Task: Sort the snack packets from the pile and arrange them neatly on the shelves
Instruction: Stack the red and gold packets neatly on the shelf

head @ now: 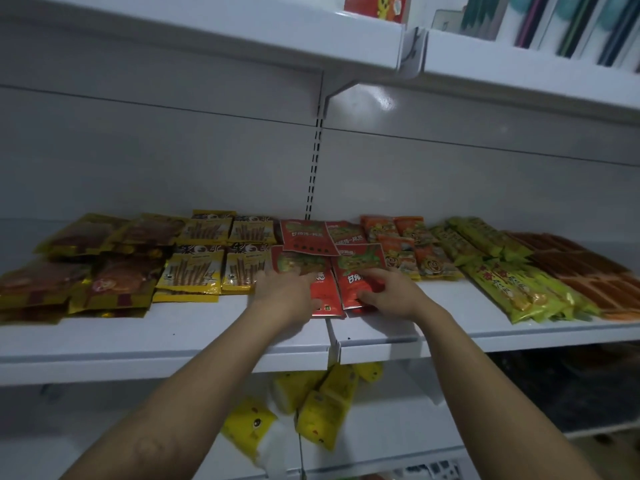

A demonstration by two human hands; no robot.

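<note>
Head view: four red packets (306,237) are laid at the middle of the shelf (173,327), two behind and two in front. The left hand (289,289) is laid flat, fingers straight, on the left front red packet (325,291). The right front red packet (356,265) is pinched by the right hand (388,289), fingers curled over it and thumb at its lower edge. Yellow stick packets (204,268) are lined up just left of the reds. Orange packets (401,247) are placed just right, then green-yellow packets (502,275). Yellow packs (322,410) are heaped on the lower shelf (381,427).
</note>
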